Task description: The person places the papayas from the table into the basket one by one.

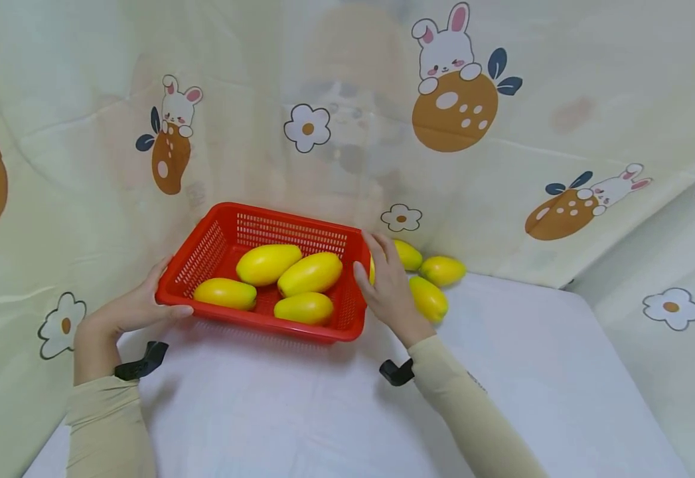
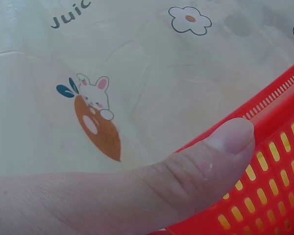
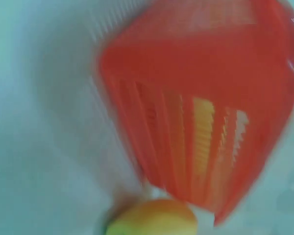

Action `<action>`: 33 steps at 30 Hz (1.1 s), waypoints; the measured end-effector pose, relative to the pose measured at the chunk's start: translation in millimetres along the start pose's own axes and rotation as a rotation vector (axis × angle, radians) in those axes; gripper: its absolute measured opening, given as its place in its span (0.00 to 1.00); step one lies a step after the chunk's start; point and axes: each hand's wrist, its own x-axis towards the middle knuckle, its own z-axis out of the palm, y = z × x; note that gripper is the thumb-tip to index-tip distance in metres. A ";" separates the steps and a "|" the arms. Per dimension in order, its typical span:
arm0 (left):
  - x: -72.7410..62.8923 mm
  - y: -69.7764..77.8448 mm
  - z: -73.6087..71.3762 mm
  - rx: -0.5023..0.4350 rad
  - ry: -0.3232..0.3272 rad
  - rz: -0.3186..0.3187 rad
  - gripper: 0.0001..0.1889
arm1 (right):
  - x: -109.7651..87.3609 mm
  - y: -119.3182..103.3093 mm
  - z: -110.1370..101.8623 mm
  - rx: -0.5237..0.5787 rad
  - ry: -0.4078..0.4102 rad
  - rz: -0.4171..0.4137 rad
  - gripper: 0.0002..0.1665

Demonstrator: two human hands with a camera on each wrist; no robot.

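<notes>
A red plastic basket (image 1: 275,325) with slotted walls holds several yellow oblong fruits (image 1: 310,273), mango-like in shape. At its left end my left hand (image 1: 138,302) grips the rim, the thumb lying along the front edge; the left wrist view shows that thumb (image 2: 206,161) against the red rim, the other fingers hidden. My right hand (image 1: 390,289) is over the basket's right end with its fingers spread, holding no fruit; contact with the rim is unclear. Blurred in the right wrist view are the basket's end wall (image 3: 186,63) and a yellow fruit (image 3: 154,218) below it.
Several more yellow fruits (image 1: 443,271) lie just right of the basket, partly behind my right hand. A white cloth (image 1: 299,411) covers the table. A cream curtain (image 1: 233,133) printed with rabbits and flowers hangs close behind the basket and at both sides.
</notes>
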 end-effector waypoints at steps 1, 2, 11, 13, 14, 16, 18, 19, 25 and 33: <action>-0.1 0.2 0.1 0.001 0.000 -0.002 0.64 | -2.2 3.8 -5.2 -0.016 0.004 0.021 0.34; -0.3 0.7 0.3 0.003 0.000 -0.001 0.64 | -4.9 8.0 -10.0 -0.035 0.006 0.042 0.34; -1.9 2.3 -1.3 0.022 -0.005 0.002 0.64 | -38.0 50.9 -32.5 -0.208 -0.009 0.173 0.37; -1.7 2.6 -1.2 0.023 -0.008 0.006 0.64 | -45.1 58.0 -34.1 -0.242 -0.022 0.197 0.38; -1.6 2.7 -1.0 0.022 -0.009 0.006 0.64 | -48.6 61.0 -34.6 -0.255 -0.037 0.211 0.38; -1.2 1.9 -0.3 0.021 -0.009 0.003 0.64 | -55.3 65.5 -35.7 -0.273 -0.073 0.235 0.39; -0.9 1.2 0.7 0.017 -0.010 0.004 0.64 | -61.2 69.2 -36.3 -0.288 -0.111 0.255 0.40; -1.1 0.7 0.6 0.018 -0.009 0.003 0.64 | -63.5 70.4 -35.7 -0.296 -0.134 0.267 0.40; -1.5 -0.6 0.6 0.013 -0.008 0.004 0.63 | -75.7 79.1 -28.4 -0.333 -0.230 0.317 0.41; -2.1 0.7 -1.1 0.008 -0.027 0.002 0.63 | -92.0 91.2 -16.3 -0.291 -0.327 0.368 0.42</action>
